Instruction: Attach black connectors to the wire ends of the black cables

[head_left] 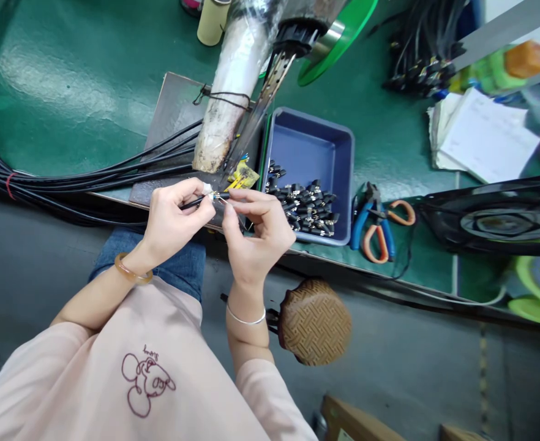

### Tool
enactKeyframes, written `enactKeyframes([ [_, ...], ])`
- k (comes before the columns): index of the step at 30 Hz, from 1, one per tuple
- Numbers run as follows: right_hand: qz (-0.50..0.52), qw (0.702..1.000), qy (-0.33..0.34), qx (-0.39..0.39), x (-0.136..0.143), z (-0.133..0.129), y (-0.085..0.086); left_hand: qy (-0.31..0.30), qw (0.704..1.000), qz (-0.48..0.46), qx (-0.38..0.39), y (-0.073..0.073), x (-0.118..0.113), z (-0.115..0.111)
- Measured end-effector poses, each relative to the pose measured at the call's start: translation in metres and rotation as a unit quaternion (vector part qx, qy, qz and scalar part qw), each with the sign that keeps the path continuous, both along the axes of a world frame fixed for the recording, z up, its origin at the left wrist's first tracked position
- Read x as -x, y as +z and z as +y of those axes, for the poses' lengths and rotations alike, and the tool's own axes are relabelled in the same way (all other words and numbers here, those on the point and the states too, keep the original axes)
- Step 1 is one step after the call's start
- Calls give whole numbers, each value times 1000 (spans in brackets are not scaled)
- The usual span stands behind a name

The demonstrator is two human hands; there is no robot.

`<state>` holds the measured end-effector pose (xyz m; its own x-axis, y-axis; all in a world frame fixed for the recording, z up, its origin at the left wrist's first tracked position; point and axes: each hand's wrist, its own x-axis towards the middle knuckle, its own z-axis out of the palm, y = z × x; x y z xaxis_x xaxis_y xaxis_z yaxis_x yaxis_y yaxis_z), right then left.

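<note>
Pinched in my left hand (178,214) is the end of a black cable (195,202), with a bit of white at the fingertips. Thin coloured wires (215,196) stick out of the cable end between my two hands. My right hand (257,229) is closed, thumb and forefinger pressed together at those wires on a small dark piece that I cannot make out clearly. Just beyond my fingers lies a yellow scrap (247,176) on a dark board (178,110). A bundle of black cables (68,184) runs in from the left.
A blue-grey bin (350,177) holds many small black connectors (309,208). Right of it lie blue-handled cutters (359,223) and orange-handled scissors (376,245). A wrapped white tube (231,86) slants over the board. Papers (485,138) and a black fan-like frame (499,217) are farther right; a stool (316,321) stands below.
</note>
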<state>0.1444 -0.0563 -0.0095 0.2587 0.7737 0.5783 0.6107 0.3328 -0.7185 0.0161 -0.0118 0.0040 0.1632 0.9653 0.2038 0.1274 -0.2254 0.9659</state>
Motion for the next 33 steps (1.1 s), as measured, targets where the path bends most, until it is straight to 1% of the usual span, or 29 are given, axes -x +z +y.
enactKeyframes([
  [8,-17,1000,-1,-22,0,4,6,6,999,3,-31,2,-1,1],
  [13,-62,997,-13,-32,1,4,12,5,1000,11,-20,2,0,1],
  [16,-81,996,-6,-34,1,3,13,-3,1000,3,-1,2,2,2],
  [20,-73,997,11,-32,1,2,12,-14,1000,-1,20,1,3,2],
  [25,-71,997,-3,-27,1,2,10,-12,1000,6,17,1,3,1],
  [33,-74,997,-6,-29,1,4,9,-4,1000,1,27,2,0,1],
])
